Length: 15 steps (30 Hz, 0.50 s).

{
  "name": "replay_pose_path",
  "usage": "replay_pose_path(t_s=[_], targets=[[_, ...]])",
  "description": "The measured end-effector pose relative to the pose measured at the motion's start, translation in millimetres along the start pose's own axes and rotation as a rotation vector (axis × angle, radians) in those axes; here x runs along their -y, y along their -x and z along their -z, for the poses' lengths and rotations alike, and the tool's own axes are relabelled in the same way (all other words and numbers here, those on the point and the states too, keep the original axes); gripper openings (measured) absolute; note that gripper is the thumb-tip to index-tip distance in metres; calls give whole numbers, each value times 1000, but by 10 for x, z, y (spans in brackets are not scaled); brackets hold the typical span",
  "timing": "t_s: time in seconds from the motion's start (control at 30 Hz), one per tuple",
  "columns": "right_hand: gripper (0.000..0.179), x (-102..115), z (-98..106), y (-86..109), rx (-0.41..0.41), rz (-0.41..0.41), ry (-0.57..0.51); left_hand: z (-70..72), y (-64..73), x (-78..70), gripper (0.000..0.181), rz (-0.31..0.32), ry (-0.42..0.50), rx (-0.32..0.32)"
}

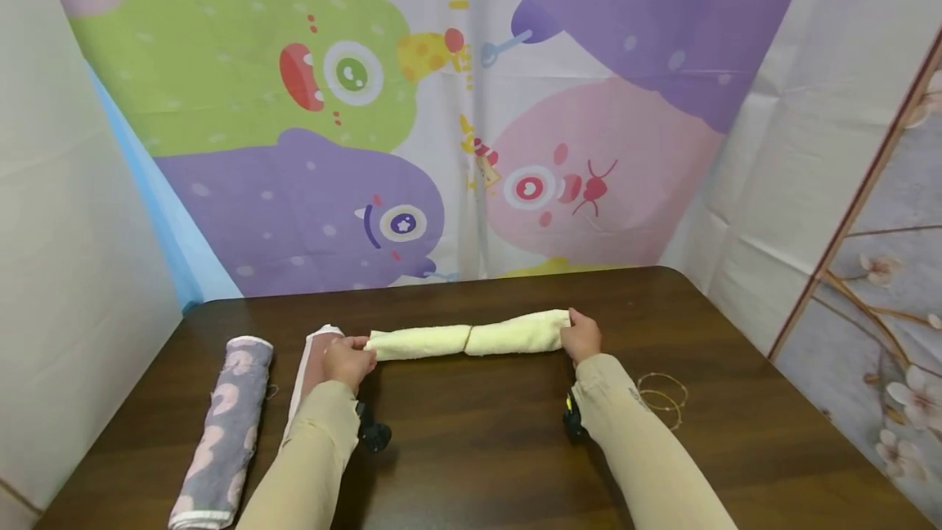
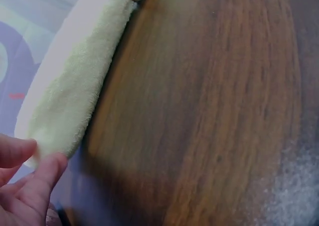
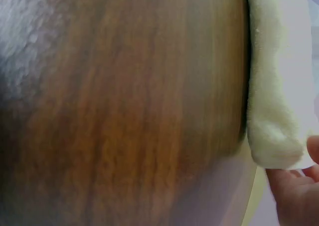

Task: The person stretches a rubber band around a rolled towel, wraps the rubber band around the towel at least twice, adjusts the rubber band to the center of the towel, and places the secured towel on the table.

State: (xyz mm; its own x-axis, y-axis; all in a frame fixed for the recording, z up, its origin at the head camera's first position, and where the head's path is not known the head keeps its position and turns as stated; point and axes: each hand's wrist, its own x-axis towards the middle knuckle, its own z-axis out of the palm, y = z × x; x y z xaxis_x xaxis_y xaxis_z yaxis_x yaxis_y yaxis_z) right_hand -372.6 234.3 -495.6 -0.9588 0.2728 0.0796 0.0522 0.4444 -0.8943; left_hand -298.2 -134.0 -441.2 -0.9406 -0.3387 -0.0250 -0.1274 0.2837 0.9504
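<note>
A pale yellow rolled towel (image 1: 419, 343) lies crosswise over the far half of the table in the head view. Its middle is cinched by a thin tan band (image 1: 467, 339). My left hand (image 1: 349, 361) pinches the towel's left end, thumb and finger gripping its edge in the left wrist view, where the fluffy roll (image 2: 75, 81) runs up and away. At the other end my right hand (image 1: 581, 337) holds the roll's tip. In the right wrist view, fingers (image 3: 294, 193) reach under that end of the towel (image 3: 276, 86).
To the left lies a rolled grey towel (image 1: 224, 432) with pink shapes. Beside it, partly behind the left forearm, is a dusty-pink roll with white edges (image 1: 313, 362). Thin yellowish bands (image 1: 662, 399) lie right of the right forearm. A cartoon curtain (image 1: 471, 105) hangs behind the dark wooden table (image 1: 486, 448).
</note>
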Motion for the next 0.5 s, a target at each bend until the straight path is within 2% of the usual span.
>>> replay_pose_path(t_s=[0.1,0.13,0.23,0.3,0.37,0.47,0.5], targets=[[61,559,207,437,106,-83,60,14,21,-17,32,10,-2,13],[61,629,231,488,125,-104,71,21,24,-23,33,12,-5,18],[56,572,260,475,168,-50,72,47,29,-38,34,10,-25,30],[53,184,136,162,149,-5,124,62,28,-40,36,1,-73,31],[53,35,105,38,163,-5,133,69,37,-40,37,-18,-134,28],[59,49,102,12,155,-91,142,83,49,-42,39,-40,-195,40],[58,181,163,120,175,-112,114,90,56,-53,40,-39,-199,44]])
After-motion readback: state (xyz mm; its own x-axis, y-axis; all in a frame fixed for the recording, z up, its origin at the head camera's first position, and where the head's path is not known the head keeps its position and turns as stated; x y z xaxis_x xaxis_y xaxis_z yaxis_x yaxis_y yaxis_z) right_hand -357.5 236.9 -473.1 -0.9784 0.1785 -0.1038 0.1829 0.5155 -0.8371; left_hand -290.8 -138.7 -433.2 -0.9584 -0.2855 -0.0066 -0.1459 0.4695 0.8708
